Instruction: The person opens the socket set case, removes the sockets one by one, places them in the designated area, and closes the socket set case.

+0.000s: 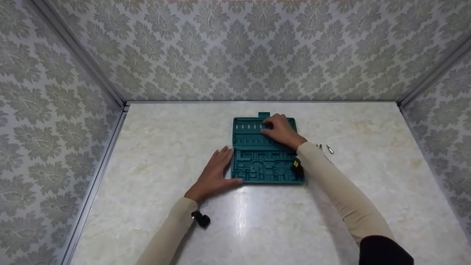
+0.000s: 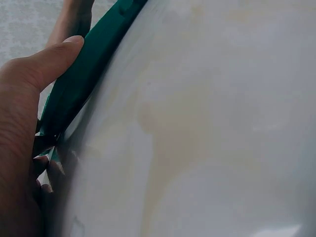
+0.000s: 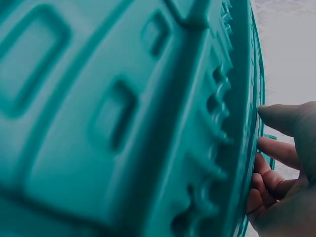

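A green plastic tool case [image 1: 265, 179] lies unfolded on the table, with a row of small silver bits [image 1: 248, 126] in its far half. My right hand [image 1: 281, 129] reaches over that half, thumb and forefinger at the two ends of a silver bit [image 1: 261, 126] in the row. In the right wrist view, those fingertips [image 3: 261, 112] go behind the case's green wall. My left hand [image 1: 215, 175] rests along the case's left side with fingers extended. Its thumb [image 2: 69, 48] lies on the near edge of the case.
Several small loose metal pieces, one a silver bit [image 1: 330, 149], lie right of the case, partly behind the right sleeve [image 1: 331, 180]. The near half of the case has moulded recesses [image 1: 254, 165]. Patterned walls [image 1: 239, 55] border the pale table [image 1: 165, 140].
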Demonstrator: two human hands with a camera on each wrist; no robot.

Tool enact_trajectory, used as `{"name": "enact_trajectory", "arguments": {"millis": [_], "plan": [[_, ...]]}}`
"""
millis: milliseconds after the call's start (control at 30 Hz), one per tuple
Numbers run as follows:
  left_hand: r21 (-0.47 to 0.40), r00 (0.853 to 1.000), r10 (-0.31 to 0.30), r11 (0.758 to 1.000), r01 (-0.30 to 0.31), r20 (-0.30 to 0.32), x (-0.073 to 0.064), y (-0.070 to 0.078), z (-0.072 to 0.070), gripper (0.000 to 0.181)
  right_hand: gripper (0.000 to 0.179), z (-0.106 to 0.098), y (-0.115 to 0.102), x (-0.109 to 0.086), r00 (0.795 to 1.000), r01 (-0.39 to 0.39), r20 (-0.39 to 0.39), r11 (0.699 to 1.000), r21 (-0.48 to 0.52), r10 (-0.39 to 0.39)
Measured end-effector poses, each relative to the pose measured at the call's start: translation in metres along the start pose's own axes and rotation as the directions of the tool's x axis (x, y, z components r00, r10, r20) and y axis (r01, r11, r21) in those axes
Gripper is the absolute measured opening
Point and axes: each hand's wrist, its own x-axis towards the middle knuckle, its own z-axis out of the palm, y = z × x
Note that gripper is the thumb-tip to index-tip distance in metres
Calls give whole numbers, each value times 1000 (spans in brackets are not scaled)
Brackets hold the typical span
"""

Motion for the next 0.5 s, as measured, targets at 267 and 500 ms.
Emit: {"name": "enact_trajectory", "arguments": {"millis": [267,500], "plan": [[29,1000,-1,1000,1,11,0,2,0,121,40,5,-13,3,995,-92,27,996,6,92],[16,1000,-1,1000,1,6,-1,-1,-1,120,40,11,-14,2,977,-209,2,955,212,213]]}}
